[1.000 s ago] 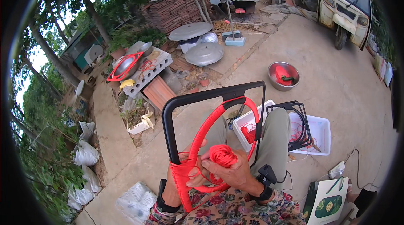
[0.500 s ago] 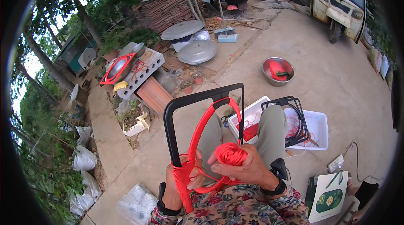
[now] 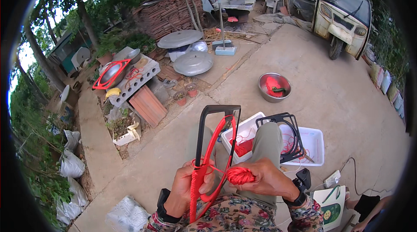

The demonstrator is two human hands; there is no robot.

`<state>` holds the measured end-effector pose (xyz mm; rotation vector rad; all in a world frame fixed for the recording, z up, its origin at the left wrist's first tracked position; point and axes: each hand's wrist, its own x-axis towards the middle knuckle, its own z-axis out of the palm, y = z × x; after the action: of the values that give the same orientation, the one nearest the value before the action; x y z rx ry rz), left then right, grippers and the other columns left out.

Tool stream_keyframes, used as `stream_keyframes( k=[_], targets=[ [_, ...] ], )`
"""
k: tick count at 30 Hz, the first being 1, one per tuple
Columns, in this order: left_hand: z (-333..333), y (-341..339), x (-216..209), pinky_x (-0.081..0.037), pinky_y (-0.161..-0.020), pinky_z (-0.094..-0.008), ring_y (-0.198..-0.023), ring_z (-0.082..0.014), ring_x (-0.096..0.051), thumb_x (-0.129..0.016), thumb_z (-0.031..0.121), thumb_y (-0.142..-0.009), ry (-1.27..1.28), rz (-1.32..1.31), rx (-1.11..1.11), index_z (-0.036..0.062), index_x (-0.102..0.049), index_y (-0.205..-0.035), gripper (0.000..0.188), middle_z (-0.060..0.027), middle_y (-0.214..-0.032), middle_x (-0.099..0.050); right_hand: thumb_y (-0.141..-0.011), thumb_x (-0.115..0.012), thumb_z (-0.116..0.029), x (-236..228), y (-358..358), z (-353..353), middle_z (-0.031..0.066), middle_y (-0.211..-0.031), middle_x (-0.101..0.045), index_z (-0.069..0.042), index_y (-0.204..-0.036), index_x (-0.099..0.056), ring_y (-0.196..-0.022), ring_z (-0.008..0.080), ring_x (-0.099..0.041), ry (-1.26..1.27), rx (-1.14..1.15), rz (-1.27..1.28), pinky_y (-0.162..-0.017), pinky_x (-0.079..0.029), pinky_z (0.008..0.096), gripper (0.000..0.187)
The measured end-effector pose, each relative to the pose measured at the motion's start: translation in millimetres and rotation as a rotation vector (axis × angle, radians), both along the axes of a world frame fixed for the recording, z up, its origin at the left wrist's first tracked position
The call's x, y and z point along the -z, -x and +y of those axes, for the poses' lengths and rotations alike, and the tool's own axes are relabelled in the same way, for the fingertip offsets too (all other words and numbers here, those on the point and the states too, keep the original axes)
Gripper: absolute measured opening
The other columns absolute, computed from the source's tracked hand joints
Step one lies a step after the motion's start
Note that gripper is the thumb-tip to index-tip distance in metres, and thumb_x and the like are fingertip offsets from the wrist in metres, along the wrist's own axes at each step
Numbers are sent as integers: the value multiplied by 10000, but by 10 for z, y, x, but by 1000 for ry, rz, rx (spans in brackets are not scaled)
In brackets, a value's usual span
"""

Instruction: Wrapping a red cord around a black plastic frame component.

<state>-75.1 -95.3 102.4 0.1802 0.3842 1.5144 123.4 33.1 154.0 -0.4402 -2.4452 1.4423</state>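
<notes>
My left hand (image 3: 182, 186) is closed around a black frame (image 3: 201, 136) with a ring inside it. Red cord (image 3: 193, 199) covers the frame's near side and most of the ring; the frame stands tilted over my lap. In my right hand (image 3: 270, 180), just right of the frame, the fingers grip a wound bundle of red cord (image 3: 239, 175). A strand runs from this bundle across to the frame near my left hand. Part of the ring is hidden behind the left fingers.
Beyond my knees lie two white trays (image 3: 319, 145) with red cord, and a bare black frame (image 3: 299, 138) rests across them. Farther off stands a metal basin (image 3: 268, 95). At right are a power strip (image 3: 332, 179), a bag (image 3: 332, 206) and another person's arm (image 3: 375, 215).
The frame has turned more edge-on to my view and tipped lower. My right hand, still holding the bundle, has moved slightly right and down, drawing the strand out between the hands.
</notes>
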Motion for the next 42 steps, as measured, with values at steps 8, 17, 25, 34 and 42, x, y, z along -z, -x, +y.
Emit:
stream_keyframes(
  k=[8,17,25,34,42],
  targets=[
    [250,-5,-695,-377,-393,-303,-428,-190,-445,-520,98,-882,-164,134,-101,-104,-543,-1079,283,-141,-640,-513,-733,-771,-97,-255,-131,82,135,-766,-670,-15,-1024,-644,-653,214,-664,-84,206,184,-620,-510,296,328],
    [188,-135,-1050,-448,-495,-227,-560,-108,-558,-566,141,-942,-234,859,-423,-68,-560,-988,214,-101,-741,-625,-737,-772,-101,-456,-28,19,82,-730,-666,3,-939,-662,-602,153,-633,-157,359,286,-577,-494,262,253],
    [590,-677,472,-365,-561,-170,-644,0,-452,-583,92,-940,21,930,-356,-12,-605,-918,108,49,-734,-567,-815,-712,-156,793,-576,-68,-33,-625,-561,-39,-812,-658,-555,32,-498,277,714,52,-481,-409,228,129],
    [898,-1049,1127,-444,-588,-209,-657,-56,-557,-600,36,-884,315,839,77,-32,-655,-904,90,-14,-757,-632,-829,-686,-161,1301,-1049,-230,-44,-549,-496,-56,-713,-604,-481,41,-448,520,1059,-72,-443,-365,231,176],
    [1008,-943,1007,-520,-667,-251,-751,-133,-629,-588,38,-876,488,620,370,-78,-646,-1035,205,-92,-907,-666,-845,-669,-155,1559,-1157,-333,-60,-566,-487,-51,-729,-624,-490,26,-423,717,1103,-23,-431,-348,227,162]
  ],
)
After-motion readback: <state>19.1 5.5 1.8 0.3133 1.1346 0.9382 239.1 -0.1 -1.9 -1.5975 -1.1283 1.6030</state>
